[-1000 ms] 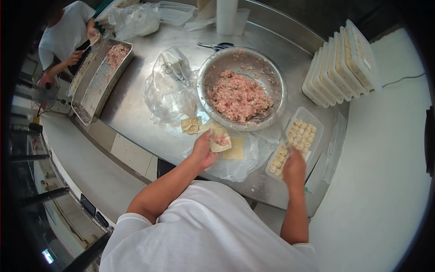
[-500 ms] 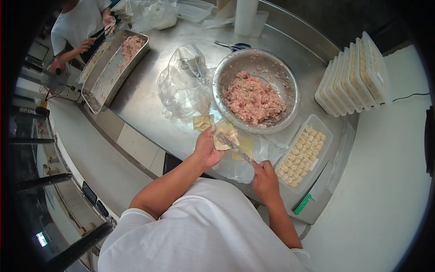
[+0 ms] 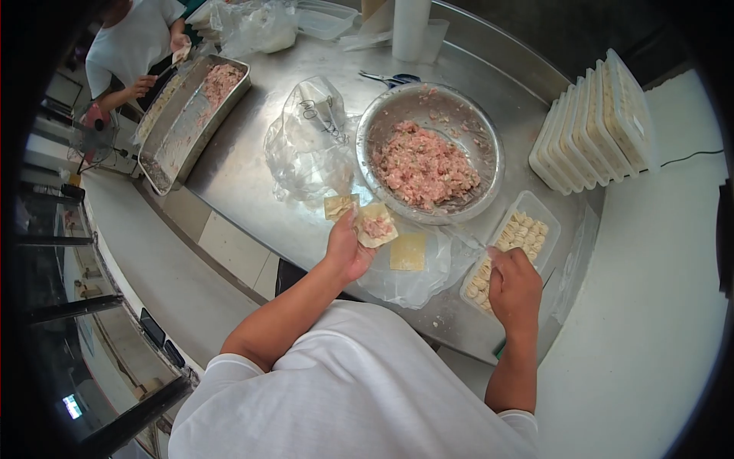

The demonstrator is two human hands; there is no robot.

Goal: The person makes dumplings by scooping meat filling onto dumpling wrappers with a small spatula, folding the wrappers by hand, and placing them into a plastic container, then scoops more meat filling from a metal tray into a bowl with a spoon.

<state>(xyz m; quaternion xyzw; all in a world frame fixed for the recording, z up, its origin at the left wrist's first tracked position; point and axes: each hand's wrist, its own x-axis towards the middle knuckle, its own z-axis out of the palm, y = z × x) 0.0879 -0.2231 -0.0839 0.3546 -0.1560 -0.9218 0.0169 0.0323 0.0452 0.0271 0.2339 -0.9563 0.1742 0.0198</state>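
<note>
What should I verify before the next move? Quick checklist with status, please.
1. Held wrapper lies open in the left hand: ok.
2. Filling portion on that wrapper: ok, a pink lump sits on it.
3. Thin tool in the right hand: ok, held. Whether it touches the bowl: cannot tell, blurred.
4. Filling left in the bowl: ok, a large mound.
5. Spare wrapper flat on the plastic sheet: ok.
6. Room in the dumpling tray: cannot tell, right hand covers part.

Steel bowl (image 3: 372,130) blocking ahead, stacked boxes (image 3: 589,131) right — open gap between
</note>
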